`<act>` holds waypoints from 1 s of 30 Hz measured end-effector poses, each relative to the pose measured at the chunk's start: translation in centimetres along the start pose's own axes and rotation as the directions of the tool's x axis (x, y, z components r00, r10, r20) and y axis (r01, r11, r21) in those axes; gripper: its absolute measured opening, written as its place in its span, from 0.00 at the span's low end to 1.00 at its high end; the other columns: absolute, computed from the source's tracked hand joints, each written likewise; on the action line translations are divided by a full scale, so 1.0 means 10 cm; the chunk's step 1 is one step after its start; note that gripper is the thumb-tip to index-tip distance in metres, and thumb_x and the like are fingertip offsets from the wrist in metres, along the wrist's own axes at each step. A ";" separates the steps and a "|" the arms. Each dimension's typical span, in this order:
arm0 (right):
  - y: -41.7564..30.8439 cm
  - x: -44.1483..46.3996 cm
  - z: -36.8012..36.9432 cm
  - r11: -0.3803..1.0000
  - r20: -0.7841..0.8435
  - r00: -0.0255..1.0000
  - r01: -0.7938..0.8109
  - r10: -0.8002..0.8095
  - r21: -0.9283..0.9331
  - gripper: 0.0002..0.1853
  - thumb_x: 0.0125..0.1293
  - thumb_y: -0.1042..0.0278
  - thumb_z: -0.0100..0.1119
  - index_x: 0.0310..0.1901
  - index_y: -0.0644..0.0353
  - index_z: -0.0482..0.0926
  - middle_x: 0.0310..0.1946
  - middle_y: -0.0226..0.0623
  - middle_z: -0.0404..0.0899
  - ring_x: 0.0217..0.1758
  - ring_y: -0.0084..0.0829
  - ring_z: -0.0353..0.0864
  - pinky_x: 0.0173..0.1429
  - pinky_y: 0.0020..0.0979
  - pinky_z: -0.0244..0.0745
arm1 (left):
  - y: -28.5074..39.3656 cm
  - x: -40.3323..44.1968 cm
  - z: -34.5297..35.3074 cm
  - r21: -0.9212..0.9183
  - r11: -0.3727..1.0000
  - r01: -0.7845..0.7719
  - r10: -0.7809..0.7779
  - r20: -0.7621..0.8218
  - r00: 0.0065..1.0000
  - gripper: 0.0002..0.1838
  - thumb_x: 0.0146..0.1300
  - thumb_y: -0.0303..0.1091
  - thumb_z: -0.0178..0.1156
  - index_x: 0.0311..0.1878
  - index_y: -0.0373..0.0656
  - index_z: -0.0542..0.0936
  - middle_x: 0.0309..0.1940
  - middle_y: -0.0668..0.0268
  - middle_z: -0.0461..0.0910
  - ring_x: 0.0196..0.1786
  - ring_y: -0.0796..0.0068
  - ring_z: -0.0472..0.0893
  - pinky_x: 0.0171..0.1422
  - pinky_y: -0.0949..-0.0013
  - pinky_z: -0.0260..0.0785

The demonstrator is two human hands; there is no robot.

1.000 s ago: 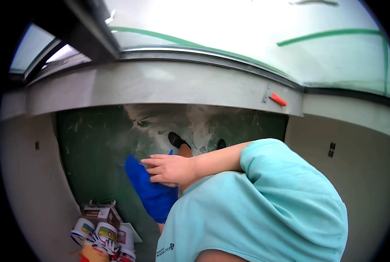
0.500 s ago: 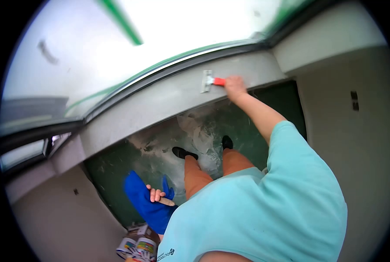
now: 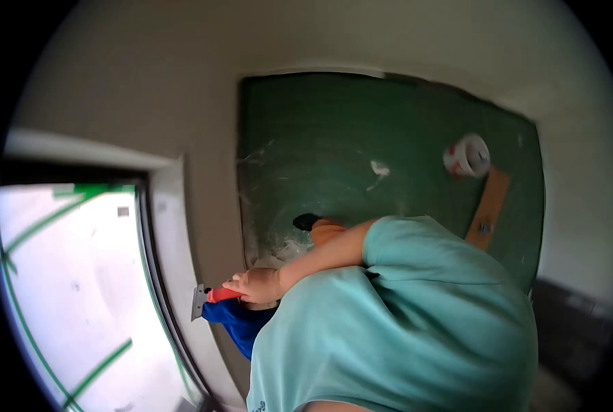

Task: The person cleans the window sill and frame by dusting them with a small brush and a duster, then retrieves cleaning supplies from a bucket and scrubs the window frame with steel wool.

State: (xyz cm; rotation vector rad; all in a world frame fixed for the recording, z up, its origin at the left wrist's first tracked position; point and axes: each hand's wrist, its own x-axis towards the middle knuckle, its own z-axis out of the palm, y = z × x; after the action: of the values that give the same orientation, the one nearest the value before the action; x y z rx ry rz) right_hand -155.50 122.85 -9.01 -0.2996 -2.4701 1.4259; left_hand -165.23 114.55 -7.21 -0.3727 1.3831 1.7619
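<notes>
My right hand (image 3: pixel 259 284) is closed around the red handle of a scraper (image 3: pixel 222 294). Its flat metal blade points left, close to the pale ledge beside the window. Under the scraper and hand hangs a blue, cloth-like piece (image 3: pixel 232 321). My left hand is largely covered by my right hand and forearm, and its fingers cannot be made out. I cannot tell whether the scraper touches the blue piece.
A white bucket (image 3: pixel 467 156) stands on the green floor (image 3: pixel 320 137), near a wooden board (image 3: pixel 489 206) with a small object on it. The taped window (image 3: pixel 80 275) is at left. Plain walls (image 3: pixel 183 82) surround the floor, and white smears mark it near my foot (image 3: pixel 307 222).
My view has turned away from the long window sill towards the floor and wall. My right hand has brought the scraper off the sill, across my body to the blue piece.
</notes>
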 end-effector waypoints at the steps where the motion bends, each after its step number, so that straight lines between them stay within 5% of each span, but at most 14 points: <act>1: -0.05 -0.28 -0.10 0.997 -0.048 0.999 -0.008 0.004 -0.072 0.26 0.58 0.62 0.55 0.56 0.65 0.66 0.40 0.50 0.75 0.39 0.45 0.79 0.41 0.38 0.76 | -0.15 -0.04 0.09 0.035 0.999 0.021 -0.022 0.036 0.999 0.22 0.59 0.57 0.53 0.44 0.49 0.71 0.39 0.69 0.76 0.38 0.66 0.77 0.47 0.61 0.70; 7: -0.32 -0.89 -0.03 0.963 -0.215 0.950 -0.251 0.226 -0.094 0.30 0.60 0.61 0.54 0.63 0.60 0.60 0.42 0.48 0.74 0.39 0.46 0.79 0.40 0.39 0.74 | -0.39 0.01 0.09 0.213 0.969 0.125 -0.146 0.085 0.986 0.23 0.59 0.60 0.49 0.41 0.48 0.71 0.38 0.69 0.76 0.38 0.65 0.76 0.47 0.59 0.70; 10: 0.08 -1.94 0.11 0.961 -0.385 0.885 -0.274 0.263 0.027 0.17 0.60 0.65 0.53 0.52 0.54 0.74 0.39 0.45 0.77 0.39 0.45 0.78 0.43 0.42 0.72 | -0.57 0.27 -0.05 0.341 0.923 0.178 -0.280 0.281 0.918 0.21 0.60 0.59 0.50 0.40 0.50 0.70 0.34 0.72 0.74 0.37 0.67 0.76 0.49 0.55 0.69; 12: 0.08 -2.63 0.05 0.800 -0.398 0.705 -0.581 0.588 0.152 0.11 0.59 0.61 0.52 0.32 0.56 0.81 0.30 0.40 0.80 0.39 0.43 0.79 0.43 0.42 0.72 | -0.65 -0.61 0.30 0.221 0.974 -0.059 -0.068 0.526 0.848 0.17 0.62 0.54 0.50 0.42 0.51 0.68 0.33 0.73 0.71 0.37 0.72 0.74 0.53 0.54 0.65; 14: 0.12 -3.50 0.13 0.513 -0.474 0.349 -0.812 0.809 0.278 0.12 0.55 0.55 0.57 0.27 0.55 0.80 0.26 0.43 0.79 0.33 0.47 0.78 0.37 0.44 0.70 | -0.57 -0.02 0.08 0.379 0.923 0.061 -0.323 0.680 0.658 0.15 0.65 0.50 0.48 0.46 0.52 0.68 0.37 0.74 0.70 0.39 0.73 0.73 0.55 0.56 0.64; 18: 0.41 -4.90 1.10 0.550 -0.873 -0.005 -0.775 0.487 0.311 0.11 0.54 0.64 0.56 0.40 0.52 0.80 0.34 0.42 0.80 0.39 0.45 0.78 0.46 0.39 0.73 | -0.19 -0.29 0.28 0.492 0.868 0.061 -0.425 0.675 0.604 0.15 0.66 0.46 0.47 0.50 0.51 0.67 0.40 0.73 0.70 0.41 0.74 0.73 0.57 0.59 0.62; 19: 0.37 -5.21 1.36 0.174 -0.791 -0.102 -0.951 0.603 0.256 0.12 0.53 0.65 0.56 0.40 0.50 0.81 0.37 0.43 0.79 0.41 0.46 0.78 0.48 0.41 0.73 | -0.08 -0.26 0.24 0.486 0.870 0.075 -0.416 0.646 0.640 0.16 0.65 0.46 0.49 0.51 0.50 0.66 0.40 0.73 0.70 0.42 0.74 0.73 0.57 0.60 0.62; 20: 0.11 -5.59 1.22 0.112 -0.644 -0.211 -0.899 0.735 0.424 0.10 0.52 0.65 0.57 0.36 0.52 0.82 0.38 0.42 0.79 0.40 0.45 0.78 0.46 0.43 0.73 | -0.36 -0.52 0.28 0.483 0.874 0.055 -0.384 0.615 0.689 0.17 0.65 0.46 0.50 0.51 0.49 0.66 0.40 0.73 0.70 0.42 0.75 0.73 0.57 0.61 0.62; 21: 0.36 -6.55 1.47 0.062 -0.617 0.002 -0.995 0.787 0.075 0.08 0.52 0.64 0.56 0.32 0.54 0.82 0.39 0.42 0.80 0.40 0.45 0.78 0.42 0.44 0.73 | -0.97 -0.96 0.38 0.538 0.792 -0.287 -0.217 0.689 0.692 0.19 0.64 0.47 0.52 0.52 0.49 0.66 0.39 0.73 0.70 0.41 0.75 0.74 0.55 0.62 0.63; 22: 0.16 -6.72 1.55 -0.144 -0.535 -0.326 -0.924 0.779 0.354 0.07 0.52 0.64 0.56 0.31 0.54 0.81 0.38 0.41 0.80 0.39 0.45 0.78 0.40 0.45 0.73 | -1.05 -1.03 0.43 0.554 0.780 -0.292 -0.241 0.696 0.677 0.19 0.64 0.47 0.52 0.52 0.49 0.66 0.39 0.73 0.70 0.41 0.75 0.74 0.55 0.62 0.63; 23: -0.11 -6.85 1.67 -0.337 -0.367 -0.619 -0.730 0.694 0.594 0.07 0.52 0.64 0.56 0.30 0.55 0.81 0.37 0.41 0.81 0.38 0.44 0.78 0.39 0.46 0.72 | -1.08 -1.08 0.41 0.527 0.826 -0.199 -0.281 0.691 0.665 0.19 0.63 0.48 0.53 0.52 0.48 0.67 0.39 0.73 0.71 0.40 0.75 0.74 0.54 0.63 0.63; 26: -0.64 -7.65 2.11 -0.339 -0.285 -0.823 -0.483 0.492 0.807 0.09 0.54 0.61 0.56 0.31 0.56 0.81 0.34 0.42 0.81 0.38 0.45 0.79 0.41 0.46 0.72 | -1.52 -1.09 0.78 0.629 0.777 -0.017 -0.441 0.563 0.699 0.16 0.63 0.50 0.52 0.40 0.47 0.70 0.30 0.72 0.71 0.31 0.74 0.72 0.44 0.64 0.67; 28: -1.16 -7.80 2.30 -0.320 -0.313 -0.908 -0.395 0.277 0.861 0.12 0.55 0.59 0.54 0.34 0.57 0.81 0.35 0.44 0.81 0.39 0.47 0.78 0.44 0.45 0.72 | -1.90 -0.60 1.07 0.625 0.605 0.493 -0.796 0.447 0.409 0.16 0.63 0.51 0.51 0.36 0.47 0.70 0.26 0.72 0.71 0.28 0.73 0.72 0.42 0.63 0.67; 30: -2.07 -7.26 2.84 -0.232 -0.382 -0.924 -0.374 0.011 0.898 0.15 0.57 0.56 0.53 0.36 0.58 0.81 0.35 0.46 0.80 0.40 0.49 0.78 0.47 0.45 0.73 | -1.32 -0.49 0.79 0.708 0.557 0.433 -0.830 0.477 0.288 0.16 0.62 0.51 0.51 0.38 0.47 0.71 0.26 0.72 0.72 0.30 0.71 0.73 0.43 0.64 0.68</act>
State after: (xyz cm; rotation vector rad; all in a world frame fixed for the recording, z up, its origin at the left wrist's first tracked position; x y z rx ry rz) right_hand -97.54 66.93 -14.11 -2.8595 -0.0507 -0.0686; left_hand -150.29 120.02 -9.78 0.1242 0.7122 0.6351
